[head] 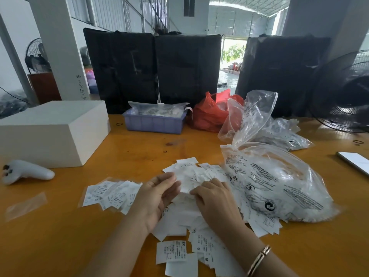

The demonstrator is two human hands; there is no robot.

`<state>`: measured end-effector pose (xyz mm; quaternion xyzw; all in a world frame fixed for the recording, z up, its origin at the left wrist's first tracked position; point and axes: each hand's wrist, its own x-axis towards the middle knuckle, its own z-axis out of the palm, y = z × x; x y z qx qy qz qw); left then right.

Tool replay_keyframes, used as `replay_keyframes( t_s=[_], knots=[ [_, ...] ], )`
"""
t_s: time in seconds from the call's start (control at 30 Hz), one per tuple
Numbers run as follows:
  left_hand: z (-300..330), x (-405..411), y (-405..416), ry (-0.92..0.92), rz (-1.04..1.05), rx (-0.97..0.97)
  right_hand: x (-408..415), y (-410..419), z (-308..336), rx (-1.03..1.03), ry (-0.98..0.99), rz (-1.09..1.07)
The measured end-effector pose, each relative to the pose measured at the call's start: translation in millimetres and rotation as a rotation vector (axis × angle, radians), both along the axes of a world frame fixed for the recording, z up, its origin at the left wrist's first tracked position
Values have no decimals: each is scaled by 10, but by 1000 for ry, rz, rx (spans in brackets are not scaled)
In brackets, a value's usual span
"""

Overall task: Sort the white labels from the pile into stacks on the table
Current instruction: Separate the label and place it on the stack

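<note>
Sorting is under way at an orange-brown table [127, 148], where a loose pile of white labels [191, 214] lies at the centre, spreading from just under both hands down toward 6 o'clock. The left hand [157, 196] is turned palm-inward with its fingers lightly bent, the fingertips touching a thin label [187, 181] at the top of the pile; whether it actually pinches that label I cannot tell. The right hand [214, 198] lies palm-down on the pile, fingers curled onto the papers just beside the left fingertips; a real grip cannot be made out there either. A gold bracelet [258, 259] circles the right wrist.

At 9 o'clock from the hands, a fanned row of labels [111, 193] rests on the table, some marked XS. At 6 o'clock, single labels printed XS, S and M lie flat. At 3 o'clock, touching the pile, sits a clear plastic bag [277, 186] with black print, stuffed with white labels. More clear bags [259, 120] stand at 1 o'clock, beside a red plastic bag [209, 114]. At 12 o'clock is a purple bin [154, 123] holding packets. A white box [50, 130] sits at 10 o'clock with a white handheld controller [26, 171] near it. A phone [355, 161] lies at the far right edge, and a black fan [345, 92] stands behind it.
</note>
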<state>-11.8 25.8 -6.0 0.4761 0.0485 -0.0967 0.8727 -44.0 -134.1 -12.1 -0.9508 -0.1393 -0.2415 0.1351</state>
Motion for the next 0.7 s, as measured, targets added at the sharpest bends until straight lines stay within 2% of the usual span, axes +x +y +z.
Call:
replay_keyframes(
  t_s=[0.23, 0.33, 0.43, 0.53, 0.63, 0.7],
  knots=[
    [-8, 2, 6, -15, 15, 53, -32, 52, -24, -217, 9, -56],
    [2, -6, 14, -31, -13, 51, -8, -28, -60, -23, 76, 1],
    [3, -5, 20, -24, -34, 45, -41, -48, 31, 347, 65, 51],
    [10, -21, 0, -17, -65, 17, -72, -94, 133, 886, 31, 24],
    [1, -64, -42, -40, -93, 69, -123, -140, 188, 1437, 179, 41],
    [-10, -91, -78, -78, -94, 108, -154, -157, 199, 1624, 274, 49]
  ],
)
